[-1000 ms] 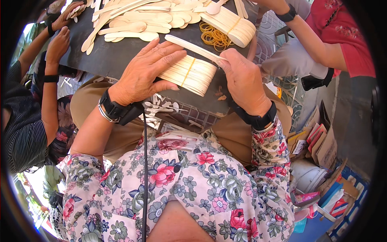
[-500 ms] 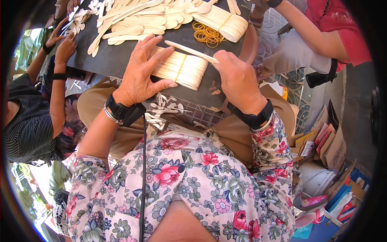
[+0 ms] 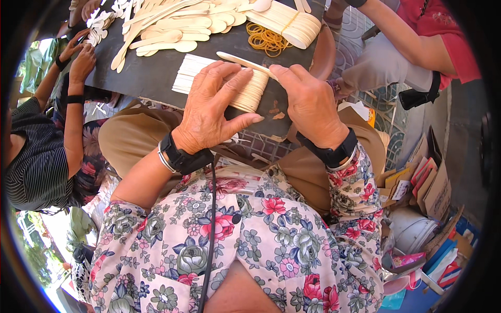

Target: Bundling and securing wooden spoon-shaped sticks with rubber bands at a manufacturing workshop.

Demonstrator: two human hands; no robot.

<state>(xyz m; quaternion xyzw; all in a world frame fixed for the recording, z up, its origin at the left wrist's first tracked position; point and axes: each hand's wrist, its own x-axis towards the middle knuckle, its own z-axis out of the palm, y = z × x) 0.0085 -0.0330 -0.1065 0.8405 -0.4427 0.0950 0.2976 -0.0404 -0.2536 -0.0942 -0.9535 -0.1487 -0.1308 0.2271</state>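
My left hand [image 3: 211, 101] lies over a banded stack of flat wooden spoons [image 3: 254, 93] near the table's front edge. Its fingers reach across the top and its thumb extends along the near side. The rubber band seen earlier around this stack is hidden beneath the fingers. A single wooden spoon [image 3: 242, 61], seen nearly edge-on, is pinched at its right end by my right hand [image 3: 312, 101]. It slants along the stack's far side; whether it touches the stack, I cannot tell.
Loose wooden spoons [image 3: 177, 27] are heaped at the table's far side. Beside them are another banded bundle [image 3: 292, 26] and yellow rubber bands [image 3: 267, 39]. One person in red [image 3: 456, 52] sits at right, another in stripes [image 3: 39, 161] at left. Cardboard [image 3: 436, 182] stands at lower right.
My left hand has slid right along the stack, covering its band and uncovering its left end. My right hand keeps the single spoon in nearly the same place.
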